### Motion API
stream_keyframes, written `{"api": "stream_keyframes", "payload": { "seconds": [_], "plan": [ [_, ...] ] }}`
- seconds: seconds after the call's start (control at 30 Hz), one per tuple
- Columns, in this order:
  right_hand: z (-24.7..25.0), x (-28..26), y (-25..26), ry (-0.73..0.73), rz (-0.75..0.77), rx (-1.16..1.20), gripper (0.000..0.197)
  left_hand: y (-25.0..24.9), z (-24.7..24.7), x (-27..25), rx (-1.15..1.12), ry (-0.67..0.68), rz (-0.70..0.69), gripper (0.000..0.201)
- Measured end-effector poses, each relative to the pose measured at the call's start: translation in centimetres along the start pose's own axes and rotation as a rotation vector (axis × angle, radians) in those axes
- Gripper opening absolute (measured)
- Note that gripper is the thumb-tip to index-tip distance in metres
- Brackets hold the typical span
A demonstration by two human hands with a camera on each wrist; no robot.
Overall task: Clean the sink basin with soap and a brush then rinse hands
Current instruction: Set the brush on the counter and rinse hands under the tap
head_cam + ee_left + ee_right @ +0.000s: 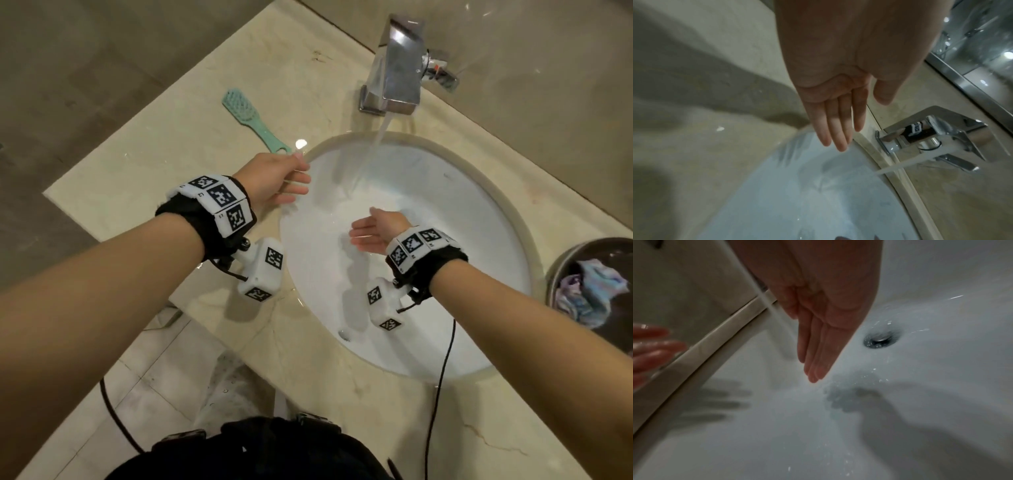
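Observation:
The white sink basin [462, 246] is set in a beige counter, and water [368, 161] streams from the chrome faucet [397, 72] into it. My left hand [291, 178] hovers over the basin's left rim with straight, spread fingers [838, 123], holding nothing. Over the middle of the basin my right hand [370, 229] is flat, fingers [816, 356] together and wet, just beside the stream [774, 309]. The mint-green brush [250, 116] lies on the counter left of the faucet, untouched. The drain [880, 339] shows beyond my right fingers.
A dark round bin [596, 284] with crumpled cloth stands at the right of the counter. A black cable [442, 373] hangs across the basin's front rim. A mirror or glass wall [982, 48] runs behind the faucet [937, 136].

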State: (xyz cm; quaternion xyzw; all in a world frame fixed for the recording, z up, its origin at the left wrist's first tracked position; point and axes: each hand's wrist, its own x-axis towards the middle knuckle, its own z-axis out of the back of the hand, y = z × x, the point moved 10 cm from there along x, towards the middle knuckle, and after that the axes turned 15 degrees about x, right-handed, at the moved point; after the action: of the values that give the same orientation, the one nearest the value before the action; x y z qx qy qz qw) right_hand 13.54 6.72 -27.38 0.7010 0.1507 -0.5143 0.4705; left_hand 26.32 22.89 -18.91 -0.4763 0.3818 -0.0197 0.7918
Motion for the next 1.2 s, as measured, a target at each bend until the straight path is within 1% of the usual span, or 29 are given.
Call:
{"api": "stream_keyframes", "payload": {
  "seconds": [0.1, 0.27, 0.37, 0.43, 0.5, 0.57, 0.6, 0.67, 0.7, 0.77, 0.9, 1.03, 1.1, 1.2],
  "plan": [
    [4.2, -0.7, 0.2, -0.06, 0.034, 0.152, 0.05, -0.6, -2.4, 1.2, -0.077, 0.073, 0.023, 0.028],
    [9.2, -2.4, -0.8, -0.131, 0.083, 0.414, 0.057, -1.8, -6.9, 3.7, -0.368, 0.18, 0.089, 0.032],
    [11.0, -3.0, -1.3, -0.153, 0.103, 0.541, 0.058, -2.6, -9.5, 4.8, -0.52, 0.22, 0.123, 0.033],
    [11.8, -3.2, -1.6, -0.159, 0.116, 0.61, 0.058, -3.0, -10.8, 5.2, -0.626, 0.224, 0.163, 0.036],
    [12.3, -3.2, -2.0, -0.157, 0.119, 0.663, 0.06, -3.4, -11.7, 5.8, -0.807, 0.212, 0.209, 0.03],
    [12.7, -3.0, -2.3, -0.163, 0.114, 0.696, 0.061, -3.8, -12.4, 6.8, -0.982, 0.217, 0.263, 0.03],
    [12.7, -2.9, -2.4, -0.165, 0.113, 0.711, 0.062, -4.0, -12.6, 7.3, -1.002, 0.217, 0.264, 0.031],
    [12.8, -2.8, -2.5, -0.166, 0.117, 0.74, 0.063, -4.3, -12.9, 8.1, -0.959, 0.214, 0.244, 0.031],
    [12.9, -2.7, -2.4, -0.168, 0.121, 0.752, 0.063, -4.5, -13.0, 8.4, -0.94, 0.217, 0.234, 0.034],
    [13.0, -2.6, -2.4, -0.168, 0.125, 0.779, 0.063, -4.6, -13.4, 8.9, -0.987, 0.217, 0.25, 0.041],
    [13.1, -2.5, -2.2, -0.159, 0.127, 0.817, 0.064, -5.2, -14.2, 9.2, -0.979, 0.29, 0.272, 0.049],
    [13.5, -2.3, -2.2, -0.161, 0.122, 0.833, 0.065, -5.7, -14.7, 8.9, -0.786, 0.351, 0.257, 0.043],
    [13.7, -2.3, -2.4, -0.161, 0.117, 0.835, 0.065, -5.9, -15.1, 8.9, -0.759, 0.376, 0.251, 0.045],
    [13.9, -2.3, -2.5, -0.168, 0.116, 0.836, 0.065, -5.8, -15.3, 9.4, -0.769, 0.369, 0.243, 0.05]
  ]
}}
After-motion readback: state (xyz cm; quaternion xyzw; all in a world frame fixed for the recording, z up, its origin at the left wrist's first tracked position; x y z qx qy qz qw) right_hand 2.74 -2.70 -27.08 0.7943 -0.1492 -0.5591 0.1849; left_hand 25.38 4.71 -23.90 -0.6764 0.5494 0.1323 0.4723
